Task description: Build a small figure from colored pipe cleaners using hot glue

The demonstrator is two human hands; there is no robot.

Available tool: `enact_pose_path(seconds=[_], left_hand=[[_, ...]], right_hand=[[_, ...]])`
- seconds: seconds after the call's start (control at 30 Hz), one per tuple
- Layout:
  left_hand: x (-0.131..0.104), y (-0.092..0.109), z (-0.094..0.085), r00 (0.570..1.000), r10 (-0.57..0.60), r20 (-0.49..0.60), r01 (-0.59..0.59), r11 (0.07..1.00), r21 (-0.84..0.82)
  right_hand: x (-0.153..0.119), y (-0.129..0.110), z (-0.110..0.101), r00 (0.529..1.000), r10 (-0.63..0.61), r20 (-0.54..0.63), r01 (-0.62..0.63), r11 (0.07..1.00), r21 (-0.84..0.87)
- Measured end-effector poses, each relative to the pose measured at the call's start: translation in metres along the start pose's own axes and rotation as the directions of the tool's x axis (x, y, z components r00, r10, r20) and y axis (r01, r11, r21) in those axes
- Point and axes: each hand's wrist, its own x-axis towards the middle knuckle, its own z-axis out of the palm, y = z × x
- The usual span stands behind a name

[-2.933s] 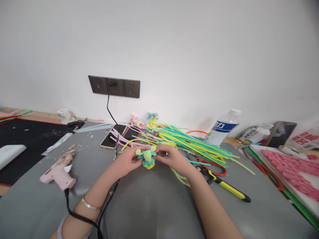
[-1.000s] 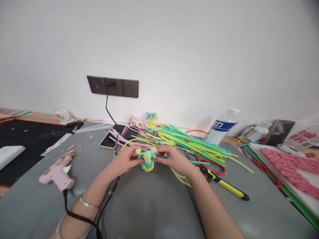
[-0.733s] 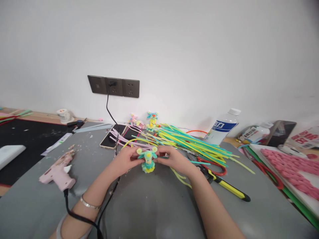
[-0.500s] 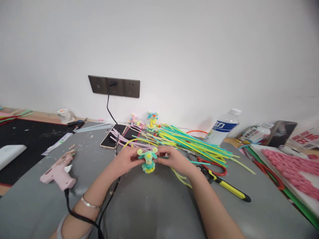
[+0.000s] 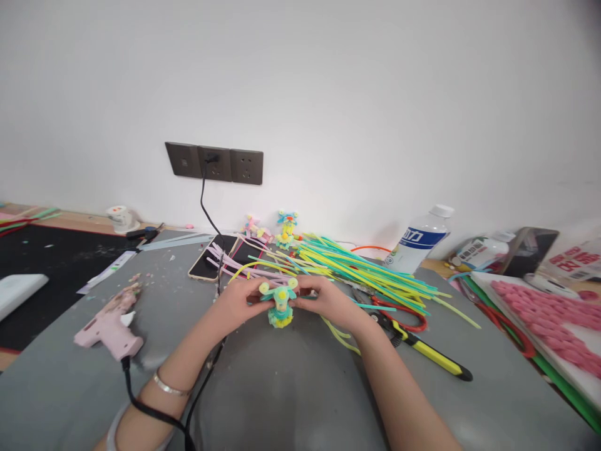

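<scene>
Head view showed both hands meeting over the grey table (image 5: 310,388), with a small green-and-yellow fuzzy figure (image 5: 280,300) upright between them. The left hand (image 5: 239,302) pinched one side of it between thumb and fingers, and the right hand (image 5: 323,303) pinched the other; some fingertips were hidden behind the figure. Whether its base touched the table could not be told.

Just beyond the hands lay a spread of yellow, green and blue stems (image 5: 361,266), with lilac stems (image 5: 225,260) crossing a phone (image 5: 204,266). A black cord (image 5: 212,216) ran from the wall sockets (image 5: 213,163) over that phone and behind the left wrist. The pink glue gun (image 5: 110,329) lay left of the left forearm, and its own lead (image 5: 150,410) crossed that forearm. Near the right forearm lay a yellow-and-black handled tool (image 5: 434,357), beside a red handle (image 5: 416,321). Two more figures, one pink (image 5: 256,230) and one blue and yellow (image 5: 287,232), stood against the wall.

Among containers, a clear bottle (image 5: 420,244) with blue label and white cap leaned behind the stems; its contents could not be made out. Further right, another bottle (image 5: 481,252) was tilted. At far left stood a white cup (image 5: 122,219), its inside too small to read.
</scene>
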Motion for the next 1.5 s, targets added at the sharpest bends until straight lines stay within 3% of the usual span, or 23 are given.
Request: enact_pose_path(seconds=[0.33,0.57,1.03,1.5], left_hand=[[0.002,-0.001,0.003,0.999,-0.023,-0.042,0.02,0.996,-0.086],[0.001,-0.002,0.005,0.994,-0.105,-0.009,0.099,0.962,-0.255],[-0.003,-0.004,0.009,0.995,-0.102,-0.022,0.099,0.988,-0.121],[-0.003,0.001,0.012,0.997,-0.076,0.013,0.077,0.982,-0.175]], right_hand=[[-0.001,0.003,-0.001,1.0,-0.014,0.009,0.015,0.998,-0.058],[-0.003,0.002,-0.001,1.0,-0.017,0.001,0.017,0.994,-0.104],[-0.002,0.003,0.002,0.998,-0.037,0.042,0.04,0.997,-0.069],[-0.003,0.001,-0.002,0.998,-0.055,0.024,0.057,0.994,-0.097]])
